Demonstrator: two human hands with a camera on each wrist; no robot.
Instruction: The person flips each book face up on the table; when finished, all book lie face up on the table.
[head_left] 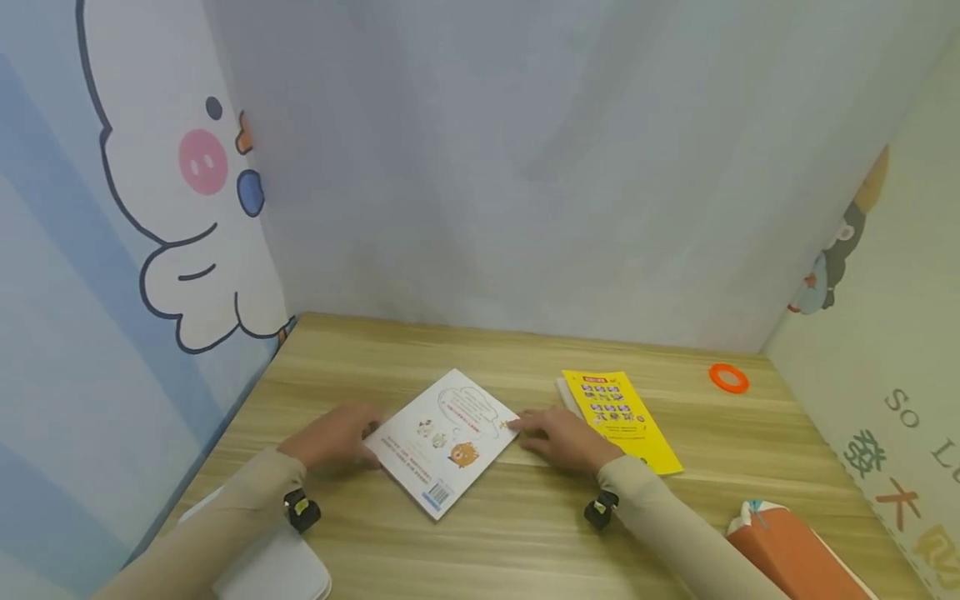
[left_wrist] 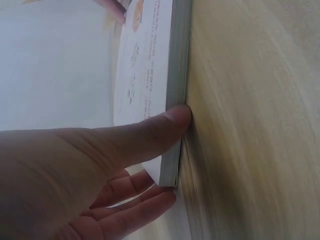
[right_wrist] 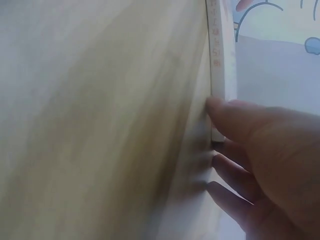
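Observation:
A white book [head_left: 442, 446] lies on the wooden table [head_left: 517, 542], turned at an angle, with printed text, small cartoon animals and a barcode facing up. At its left corner my left hand [head_left: 337, 437] holds it. In the left wrist view the thumb lies against the page edges [left_wrist: 178, 60] and the other fingers are round the corner. My right hand [head_left: 566, 437] grips the opposite corner. The right wrist view shows that thumb against the spine [right_wrist: 216, 60], with fingers past the corner, their tips partly blurred.
Just right of my right hand lies a yellow book [head_left: 637, 425], partly over something pale. An orange ring [head_left: 728, 378] is at the back right. An orange-and-white object [head_left: 795, 550] sits at the front right, a white object [head_left: 277, 567] under my left forearm. Fabric walls [head_left: 510, 167] border the table.

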